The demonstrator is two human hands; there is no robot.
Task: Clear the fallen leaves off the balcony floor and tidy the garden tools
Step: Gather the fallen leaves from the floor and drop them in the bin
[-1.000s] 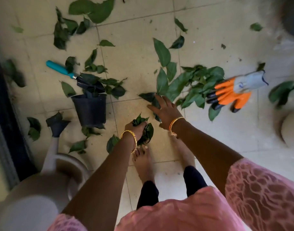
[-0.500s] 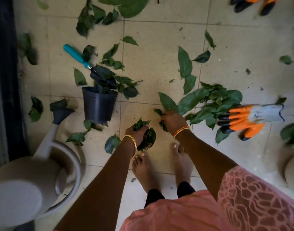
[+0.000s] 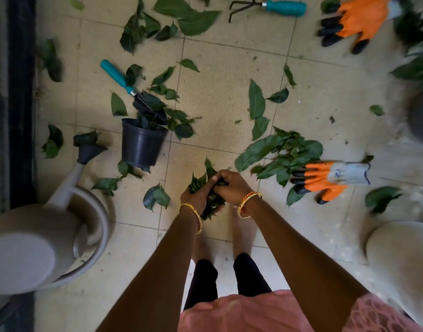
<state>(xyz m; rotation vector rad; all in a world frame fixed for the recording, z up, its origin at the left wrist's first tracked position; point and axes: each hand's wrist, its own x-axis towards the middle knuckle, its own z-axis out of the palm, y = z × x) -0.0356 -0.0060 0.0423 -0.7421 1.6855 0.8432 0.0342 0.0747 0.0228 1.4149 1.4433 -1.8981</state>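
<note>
Bunch of leaves half buried between both hands over the feet, crumpled dark green; left hand and right hand both grip it; far glove blurred.

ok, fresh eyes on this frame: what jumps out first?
Both hands, left hand and right hand, meet at centre, gripping a bunch of leaves. Two orange gloves stand out: one at right on a leaf pile, another at top right. A black pot stands left of centre.

Both hands, left hand and right hand, clutch a bunch of green leaves above the beige tiled floor, beside a black plastic pot.
</note>
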